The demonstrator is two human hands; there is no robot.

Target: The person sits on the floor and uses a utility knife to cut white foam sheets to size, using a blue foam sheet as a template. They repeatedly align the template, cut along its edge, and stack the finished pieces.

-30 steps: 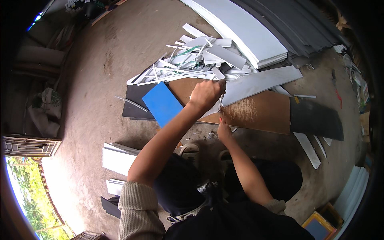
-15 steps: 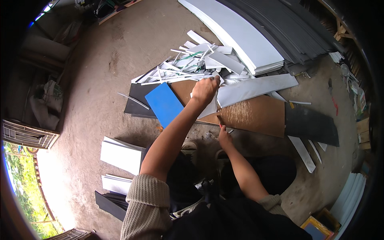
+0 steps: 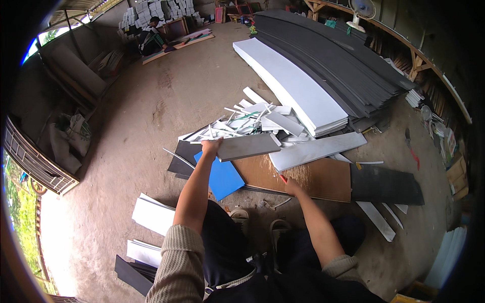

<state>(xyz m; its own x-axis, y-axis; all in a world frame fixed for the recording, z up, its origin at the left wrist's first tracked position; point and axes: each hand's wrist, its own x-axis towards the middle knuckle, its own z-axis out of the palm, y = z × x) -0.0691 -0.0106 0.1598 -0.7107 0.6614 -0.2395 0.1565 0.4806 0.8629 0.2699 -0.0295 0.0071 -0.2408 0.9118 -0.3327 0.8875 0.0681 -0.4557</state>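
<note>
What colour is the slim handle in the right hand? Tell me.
Red: the slim handle shows best in the head view.

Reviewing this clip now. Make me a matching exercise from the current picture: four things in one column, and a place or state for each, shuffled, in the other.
Column one
1. Left hand
2. Right hand
3. Brown board
4. Fan

Column two
A. Bears pale scratches
B. Closed around a red handle
C. Towards the top right of the picture
D. Gripping one end of a grey strip

Right pairs: 1-D, 2-B, 3-A, 4-C
</note>
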